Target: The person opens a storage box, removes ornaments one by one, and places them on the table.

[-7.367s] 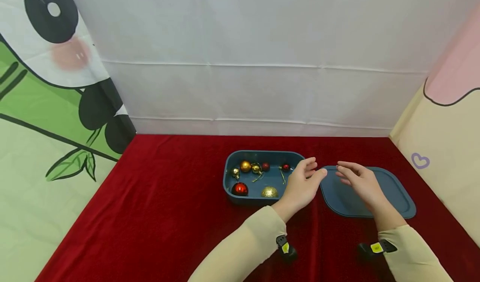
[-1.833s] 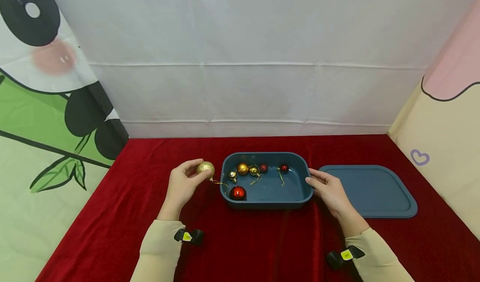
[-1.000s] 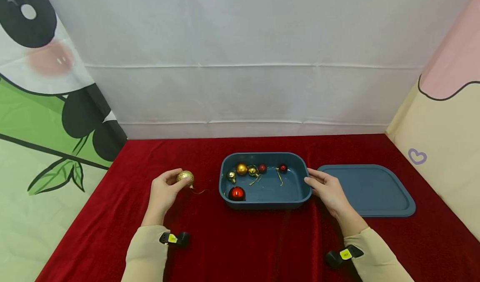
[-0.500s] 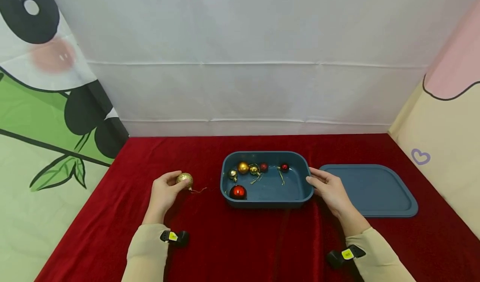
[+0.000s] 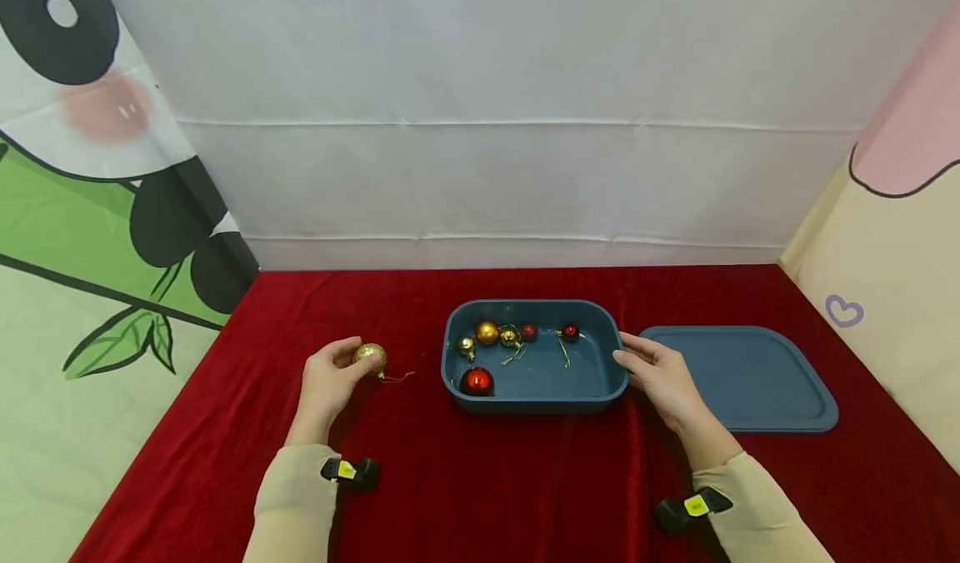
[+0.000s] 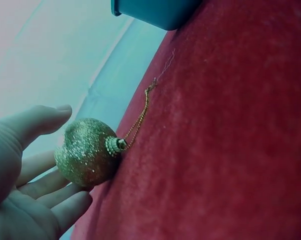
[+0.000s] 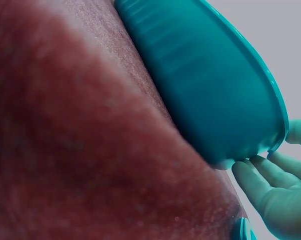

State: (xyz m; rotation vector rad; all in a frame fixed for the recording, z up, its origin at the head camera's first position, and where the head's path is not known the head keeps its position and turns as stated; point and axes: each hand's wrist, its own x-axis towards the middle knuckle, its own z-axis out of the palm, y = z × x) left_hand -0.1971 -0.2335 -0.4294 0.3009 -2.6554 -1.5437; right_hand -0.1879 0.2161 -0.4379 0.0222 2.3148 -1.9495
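On the red cloth left of the box lies a gold glitter Christmas bauble (image 5: 369, 358) with its loop of gold cord trailing to the right. My left hand (image 5: 330, 382) is around the bauble; in the left wrist view the thumb stands slightly off it and the fingers lie loosely behind. My right hand (image 5: 667, 384) holds the right end of a blue plastic box (image 5: 536, 406), thumb over the rim and fingers against the outside wall. Inside lie a large red bauble (image 5: 477, 381), an orange-gold bauble (image 5: 487, 332), and several smaller gold and red ornaments.
A blue lid (image 5: 750, 380) lies flat on the cloth to the right of the box, behind my right hand. The red cloth (image 5: 480, 488) covers the table. A white fabric wall (image 5: 480, 188) stands behind, with printed panels at both sides.
My left hand has taken the glitter bauble out of the box, carried it left and lowered it to the cloth, loosening its fingers. My right hand has come to the box's right end.
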